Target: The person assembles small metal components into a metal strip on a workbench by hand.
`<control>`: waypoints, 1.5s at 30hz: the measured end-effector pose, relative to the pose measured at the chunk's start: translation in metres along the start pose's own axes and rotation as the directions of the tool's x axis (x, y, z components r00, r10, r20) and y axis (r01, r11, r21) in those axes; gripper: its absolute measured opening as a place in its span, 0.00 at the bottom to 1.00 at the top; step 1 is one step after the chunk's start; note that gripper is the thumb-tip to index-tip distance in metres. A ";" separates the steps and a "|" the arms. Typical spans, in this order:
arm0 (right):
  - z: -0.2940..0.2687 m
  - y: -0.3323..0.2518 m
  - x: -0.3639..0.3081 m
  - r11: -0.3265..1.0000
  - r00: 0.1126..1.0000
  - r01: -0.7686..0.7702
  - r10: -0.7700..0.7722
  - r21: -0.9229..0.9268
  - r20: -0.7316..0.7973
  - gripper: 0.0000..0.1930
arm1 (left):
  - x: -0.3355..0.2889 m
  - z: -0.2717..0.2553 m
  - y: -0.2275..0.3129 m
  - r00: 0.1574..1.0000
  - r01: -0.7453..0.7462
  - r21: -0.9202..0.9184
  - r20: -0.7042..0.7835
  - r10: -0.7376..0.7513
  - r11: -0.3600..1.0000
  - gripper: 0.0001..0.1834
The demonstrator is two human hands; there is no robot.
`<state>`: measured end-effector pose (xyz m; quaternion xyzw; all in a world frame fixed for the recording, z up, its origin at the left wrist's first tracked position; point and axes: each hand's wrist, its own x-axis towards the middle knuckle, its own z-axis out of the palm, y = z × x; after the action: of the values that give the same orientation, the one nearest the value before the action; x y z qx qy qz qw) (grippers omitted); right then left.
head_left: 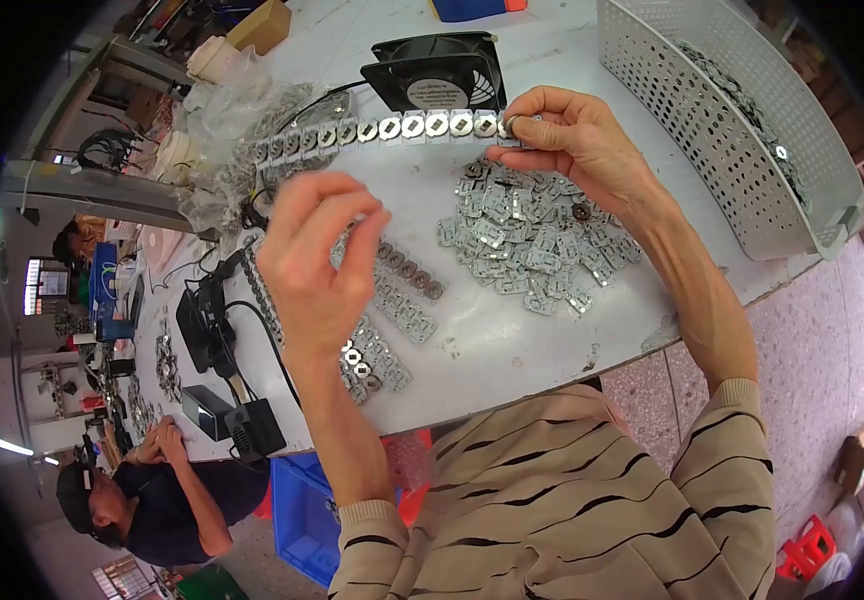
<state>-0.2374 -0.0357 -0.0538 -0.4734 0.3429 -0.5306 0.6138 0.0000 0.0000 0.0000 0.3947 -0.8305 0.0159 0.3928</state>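
My right hand [574, 138] pinches a small round metal disc [512, 126] between thumb and fingertips, at the right end of a long row of metal plates [413, 125]. Round discs sit on many plates in that row. My left hand [320, 250] is raised over the table, slightly blurred, its thumb and fingertips drawn together; whether anything is between them is hidden. Below it lie short strips of plates [404, 312], some carrying brown or silver discs [414, 274]. Close under my right hand is a heap of loose metal plates [537, 235].
A black fan [434, 75] stands behind the row. At right is a white perforated basket [712, 140] holding metal parts. Plastic bags [217, 190] crowd the left; black adapters [252, 428] and cables lie nearer. Another person [167, 500] sits lower left, beside a blue crate [302, 520].
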 end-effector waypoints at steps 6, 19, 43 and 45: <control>0.004 -0.004 -0.002 0.993 0.999 -0.035 0.034 0.111 0.010 0.07 | -0.030 0.013 -0.025 0.766 0.169 0.115 0.610 -0.204 0.979 0.08; 0.012 0.014 -0.009 0.758 0.899 -0.419 0.270 0.499 0.344 0.13 | 0.002 0.060 -0.009 0.825 0.558 -0.801 0.508 -0.248 0.217 0.16; 0.032 0.009 -0.016 0.972 0.976 -0.213 0.215 0.099 -0.016 0.08 | -0.019 0.080 -0.010 0.714 0.390 -0.892 0.450 -0.536 -0.229 0.11; 0.032 0.008 -0.017 0.975 0.978 -0.204 0.206 0.091 -0.017 0.08 | -0.021 0.080 -0.013 0.712 0.396 -0.890 0.453 -0.537 -0.225 0.10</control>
<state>-0.2084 -0.0126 -0.0524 -0.4005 0.3741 -0.4853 0.6812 -0.0349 -0.0224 -0.0726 0.2868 -0.3576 -0.6877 0.5630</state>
